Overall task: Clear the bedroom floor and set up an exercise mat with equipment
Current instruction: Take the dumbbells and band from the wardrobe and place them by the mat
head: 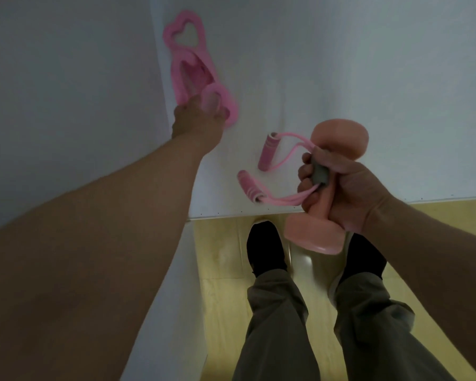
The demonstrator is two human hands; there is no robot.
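The looped band (pixel 187 64) lies on the bed (pixel 341 64) along its left edge, my left hand (pixel 195 119) gripping its near end. Right of it and nearer me, the two cord handles (pixel 268 152) lie side by side on the bed, just left of my right hand (pixel 341 193), which holds the dumbbell (pixel 338 136) above the bed's near edge.

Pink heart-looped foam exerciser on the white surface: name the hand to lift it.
Left. The left hand touches the pink foam exerciser; the right hand grips a pink dumbbell and pink elastic pull band.
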